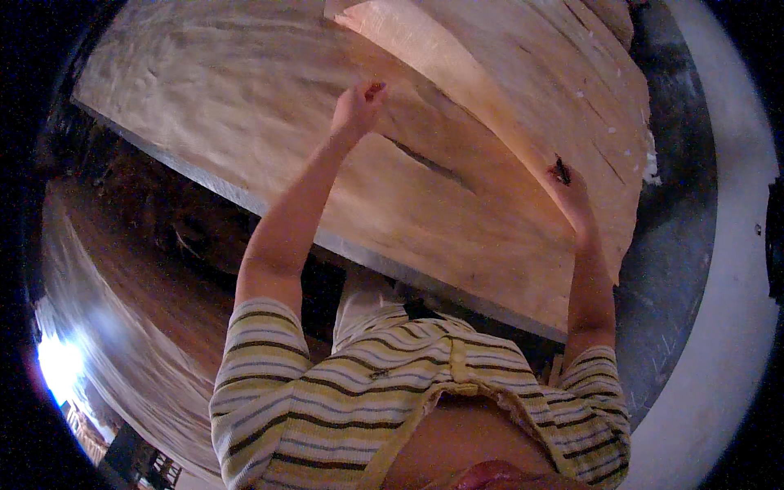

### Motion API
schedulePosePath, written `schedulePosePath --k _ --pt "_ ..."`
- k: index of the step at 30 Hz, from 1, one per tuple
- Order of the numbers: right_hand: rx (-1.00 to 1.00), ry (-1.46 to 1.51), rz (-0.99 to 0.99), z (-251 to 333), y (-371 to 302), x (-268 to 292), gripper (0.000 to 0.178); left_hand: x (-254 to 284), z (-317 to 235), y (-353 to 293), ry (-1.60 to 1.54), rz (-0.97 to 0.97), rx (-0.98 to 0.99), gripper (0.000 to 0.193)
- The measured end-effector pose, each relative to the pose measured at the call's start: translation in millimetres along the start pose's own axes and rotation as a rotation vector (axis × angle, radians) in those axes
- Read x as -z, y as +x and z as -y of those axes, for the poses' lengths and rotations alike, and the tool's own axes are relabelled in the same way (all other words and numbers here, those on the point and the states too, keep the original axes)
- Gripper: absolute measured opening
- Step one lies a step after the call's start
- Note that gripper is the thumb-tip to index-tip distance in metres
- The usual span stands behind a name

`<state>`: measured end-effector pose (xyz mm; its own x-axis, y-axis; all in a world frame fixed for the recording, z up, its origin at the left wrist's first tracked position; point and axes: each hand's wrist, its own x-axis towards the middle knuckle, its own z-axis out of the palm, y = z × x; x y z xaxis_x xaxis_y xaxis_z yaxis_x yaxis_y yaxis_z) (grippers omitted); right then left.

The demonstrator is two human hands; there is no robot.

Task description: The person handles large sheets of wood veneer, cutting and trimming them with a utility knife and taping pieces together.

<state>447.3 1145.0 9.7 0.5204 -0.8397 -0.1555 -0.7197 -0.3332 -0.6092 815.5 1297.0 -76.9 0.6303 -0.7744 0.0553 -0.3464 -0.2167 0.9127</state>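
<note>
Your left hand [357, 113] is hovering over or resting on the broad wooden sheet [269, 98], its fingers curling inward; I cannot tell whether they are touching it or pinching anything, since the dark reddish patch at their tips is too small to read. Your right hand [573, 196] is closing around a slim dark object [563, 171], whose kind I cannot make out because the fingers are covering part of it. That hand is lying by the curling pale strip [457, 69], which is running diagonally across the sheet and out past the top edge. A dark split [426, 163] is showing between your hands. Deep shadow is hiding what is lying under the table edge [175, 167], and glare [61, 367] is washing out the lower left.
</note>
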Motion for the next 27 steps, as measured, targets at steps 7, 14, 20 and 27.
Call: schedulePosePath --k 7,14,20,27 --pt "-0.1 0.094 0.369 -6 -2 -34 0.026 2 38 -24 -0.137 -0.186 0.062 0.023" --pt "-0.107 0.246 0.29 69 87 -73 0.034 95 51 72 0.032 -0.508 -0.048 0.023" --pt "-0.136 0.497 0.335 174 232 -136 0.025 30 58 212 0.341 -0.107 -0.492 0.028" --pt "-0.02 0.287 0.354 217 351 -161 0.024 -10 100 332 0.8 -0.029 -0.517 0.04"
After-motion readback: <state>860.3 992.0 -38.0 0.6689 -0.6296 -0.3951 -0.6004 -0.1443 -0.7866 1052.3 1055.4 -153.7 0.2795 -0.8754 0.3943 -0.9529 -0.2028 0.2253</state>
